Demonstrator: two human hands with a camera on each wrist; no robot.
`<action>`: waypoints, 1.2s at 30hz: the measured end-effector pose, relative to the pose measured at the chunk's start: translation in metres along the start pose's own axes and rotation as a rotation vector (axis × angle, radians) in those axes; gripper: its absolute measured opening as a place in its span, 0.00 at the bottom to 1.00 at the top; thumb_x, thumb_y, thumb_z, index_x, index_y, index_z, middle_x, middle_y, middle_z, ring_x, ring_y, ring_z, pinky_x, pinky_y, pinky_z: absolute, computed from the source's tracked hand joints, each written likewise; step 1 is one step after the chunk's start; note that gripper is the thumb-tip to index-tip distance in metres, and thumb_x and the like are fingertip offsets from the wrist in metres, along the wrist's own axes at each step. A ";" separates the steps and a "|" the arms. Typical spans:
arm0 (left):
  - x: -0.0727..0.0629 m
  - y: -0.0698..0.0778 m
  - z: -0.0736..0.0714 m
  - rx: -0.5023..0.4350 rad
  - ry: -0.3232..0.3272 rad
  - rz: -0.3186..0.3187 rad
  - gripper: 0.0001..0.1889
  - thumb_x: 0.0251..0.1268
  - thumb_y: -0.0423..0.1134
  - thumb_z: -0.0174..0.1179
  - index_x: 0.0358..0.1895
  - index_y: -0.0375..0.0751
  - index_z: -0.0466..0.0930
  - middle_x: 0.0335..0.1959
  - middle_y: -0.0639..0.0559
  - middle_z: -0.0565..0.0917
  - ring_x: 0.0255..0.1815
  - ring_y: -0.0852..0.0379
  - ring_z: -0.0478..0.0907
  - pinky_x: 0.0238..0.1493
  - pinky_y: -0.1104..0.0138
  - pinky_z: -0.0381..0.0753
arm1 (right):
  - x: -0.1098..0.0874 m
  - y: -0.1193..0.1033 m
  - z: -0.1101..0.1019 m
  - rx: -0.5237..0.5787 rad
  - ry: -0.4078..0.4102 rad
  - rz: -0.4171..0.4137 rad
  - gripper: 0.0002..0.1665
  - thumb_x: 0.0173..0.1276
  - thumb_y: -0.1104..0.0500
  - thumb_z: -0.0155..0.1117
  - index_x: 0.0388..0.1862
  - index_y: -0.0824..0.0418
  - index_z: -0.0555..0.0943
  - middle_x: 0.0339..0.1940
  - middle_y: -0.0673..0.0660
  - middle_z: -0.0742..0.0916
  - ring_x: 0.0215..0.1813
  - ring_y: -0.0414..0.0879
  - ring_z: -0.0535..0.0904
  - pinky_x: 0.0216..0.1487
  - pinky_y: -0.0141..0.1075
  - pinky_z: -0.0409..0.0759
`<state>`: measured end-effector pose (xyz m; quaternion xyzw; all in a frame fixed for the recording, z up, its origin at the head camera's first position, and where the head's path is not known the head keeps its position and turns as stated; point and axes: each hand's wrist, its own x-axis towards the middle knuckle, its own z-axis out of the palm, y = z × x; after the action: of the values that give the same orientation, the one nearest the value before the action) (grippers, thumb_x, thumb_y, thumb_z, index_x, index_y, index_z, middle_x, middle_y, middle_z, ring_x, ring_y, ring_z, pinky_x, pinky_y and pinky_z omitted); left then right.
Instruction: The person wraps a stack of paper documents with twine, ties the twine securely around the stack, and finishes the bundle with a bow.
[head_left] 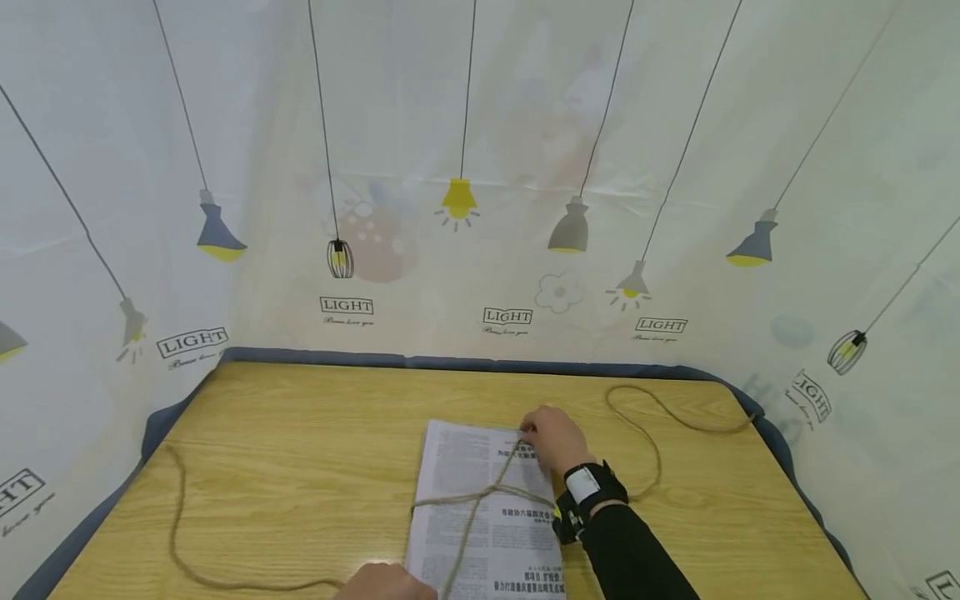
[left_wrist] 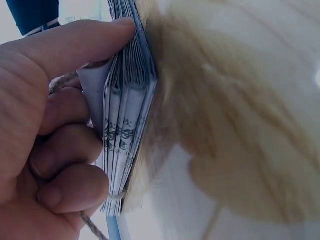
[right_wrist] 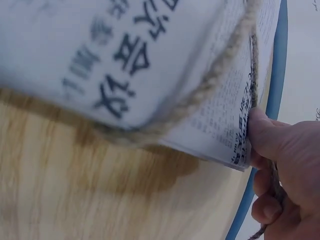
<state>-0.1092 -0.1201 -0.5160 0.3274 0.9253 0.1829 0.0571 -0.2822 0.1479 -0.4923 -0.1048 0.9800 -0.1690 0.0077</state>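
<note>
A stack of folded newspapers (head_left: 517, 542) lies on the wooden table, bound crosswise by brown twine (head_left: 491, 490) that crosses near its middle. At the stack's far edge my right hand (head_left: 557, 437) pinches the twine; in the right wrist view the cord (right_wrist: 255, 65) runs under the thumb and out below the curled fingers. My left hand (head_left: 386, 583) is at the near edge, partly cut off by the frame. The left wrist view has its fingers curled round the twine (left_wrist: 92, 227), with the thumb (left_wrist: 100, 42) against the layered paper edges (left_wrist: 125, 100).
One loose twine end (head_left: 176, 517) trails across the table's left side. Another length (head_left: 652, 442) loops over the right side to the table's edge. Behind stands a pale curtain (head_left: 420, 125) printed with lamps, and dark blue edging (head_left: 450, 362) borders the tabletop (head_left: 300, 458).
</note>
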 end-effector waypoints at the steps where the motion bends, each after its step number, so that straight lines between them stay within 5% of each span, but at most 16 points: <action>1: 0.000 -0.002 0.000 0.014 0.004 0.001 0.06 0.49 0.49 0.63 0.19 0.59 0.79 0.12 0.64 0.76 0.13 0.72 0.62 0.15 0.74 0.58 | 0.000 0.002 0.000 0.003 0.001 0.007 0.06 0.67 0.58 0.66 0.39 0.56 0.87 0.39 0.55 0.87 0.41 0.49 0.82 0.43 0.43 0.80; 8: -0.004 -0.019 -0.009 0.120 0.099 0.016 0.11 0.40 0.44 0.69 0.18 0.59 0.73 0.12 0.71 0.67 0.16 0.75 0.58 0.17 0.77 0.55 | -0.005 0.022 -0.005 -0.006 -0.012 0.071 0.05 0.64 0.56 0.68 0.29 0.54 0.86 0.30 0.51 0.86 0.30 0.44 0.77 0.34 0.40 0.77; 12: -0.008 -0.031 -0.020 0.068 0.121 -0.032 0.14 0.42 0.46 0.74 0.20 0.59 0.73 0.16 0.73 0.73 0.19 0.78 0.63 0.20 0.76 0.61 | -0.014 0.033 -0.012 0.013 -0.027 0.102 0.08 0.64 0.56 0.69 0.25 0.55 0.83 0.26 0.50 0.83 0.28 0.43 0.74 0.31 0.38 0.72; 15: -0.008 -0.040 -0.026 0.076 0.162 -0.116 0.16 0.43 0.50 0.75 0.21 0.59 0.72 0.18 0.72 0.75 0.20 0.76 0.65 0.21 0.74 0.63 | -0.022 0.040 -0.016 0.019 -0.037 0.102 0.12 0.64 0.57 0.69 0.23 0.57 0.79 0.22 0.51 0.79 0.25 0.44 0.72 0.28 0.36 0.68; 20: -0.001 -0.049 -0.029 0.198 0.329 -0.321 0.17 0.44 0.52 0.74 0.20 0.59 0.71 0.16 0.71 0.73 0.18 0.72 0.62 0.20 0.71 0.61 | -0.039 0.053 -0.023 0.047 -0.048 0.074 0.16 0.64 0.59 0.69 0.19 0.57 0.74 0.19 0.50 0.75 0.22 0.43 0.69 0.26 0.35 0.64; 24: 0.008 -0.057 -0.031 0.177 0.374 -0.459 0.13 0.49 0.49 0.73 0.21 0.58 0.75 0.16 0.66 0.76 0.17 0.67 0.63 0.19 0.69 0.62 | -0.054 0.057 -0.028 0.052 -0.069 0.054 0.18 0.63 0.60 0.69 0.17 0.57 0.73 0.16 0.50 0.74 0.21 0.43 0.68 0.25 0.34 0.63; 31: 0.032 -0.064 -0.036 0.140 0.423 -0.506 0.03 0.55 0.41 0.70 0.27 0.51 0.86 0.24 0.55 0.86 0.23 0.58 0.79 0.21 0.62 0.71 | -0.075 0.061 -0.035 0.080 -0.246 0.025 0.18 0.62 0.59 0.70 0.15 0.56 0.74 0.14 0.48 0.74 0.20 0.41 0.67 0.24 0.33 0.62; 36: 0.055 -0.075 -0.039 0.086 0.373 -0.546 0.05 0.61 0.41 0.65 0.37 0.51 0.89 0.36 0.52 0.89 0.28 0.56 0.82 0.23 0.61 0.74 | -0.089 0.065 -0.037 0.189 -0.421 -0.006 0.15 0.62 0.60 0.69 0.17 0.57 0.77 0.15 0.47 0.77 0.20 0.40 0.69 0.25 0.31 0.63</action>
<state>-0.2043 -0.1510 -0.5077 0.0303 0.9802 0.1785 -0.0804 -0.2104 0.2386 -0.4809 -0.1393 0.9364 -0.2343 0.2211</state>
